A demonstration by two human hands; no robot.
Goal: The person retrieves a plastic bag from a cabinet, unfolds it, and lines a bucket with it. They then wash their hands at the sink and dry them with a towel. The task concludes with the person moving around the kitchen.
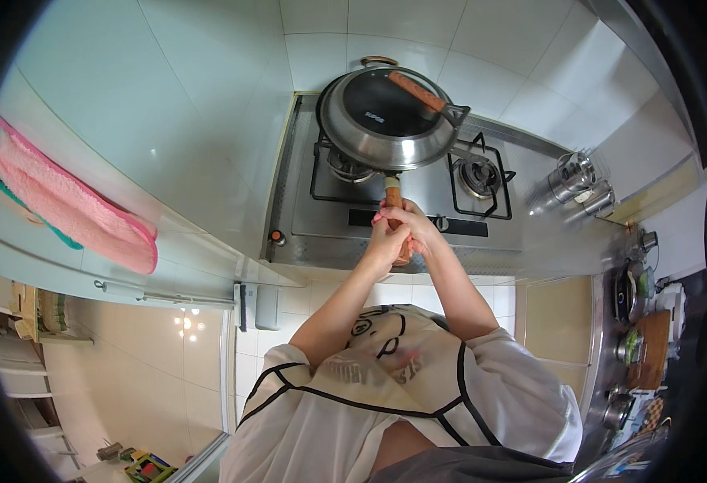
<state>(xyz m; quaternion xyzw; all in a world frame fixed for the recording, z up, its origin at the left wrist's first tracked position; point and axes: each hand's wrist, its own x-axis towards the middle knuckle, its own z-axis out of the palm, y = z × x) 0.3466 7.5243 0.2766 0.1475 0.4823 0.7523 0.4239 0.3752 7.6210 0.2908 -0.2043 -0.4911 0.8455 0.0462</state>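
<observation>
Both hands are wrapped around the wooden handle (393, 194) of a wok (328, 121), which is over the left burner (351, 169) of a steel gas hob. My left hand (388, 241) and my right hand (416, 224) overlap on the handle, fingers against each other. A domed lid (390, 151) with a steel rim, dark centre and wooden grip (417, 92) covers the wok and looks tilted. The wok's far loop handle (379, 61) points to the wall. What is under the lid is hidden.
The right burner (480, 176) has a black pan support. A small orange-capped bottle (278, 237) stands at the hob's left edge. Steel containers (574, 175) are at the right. Pink towels (75, 199) hang at the left. A wooden board (650, 350) and pots lie along the right counter.
</observation>
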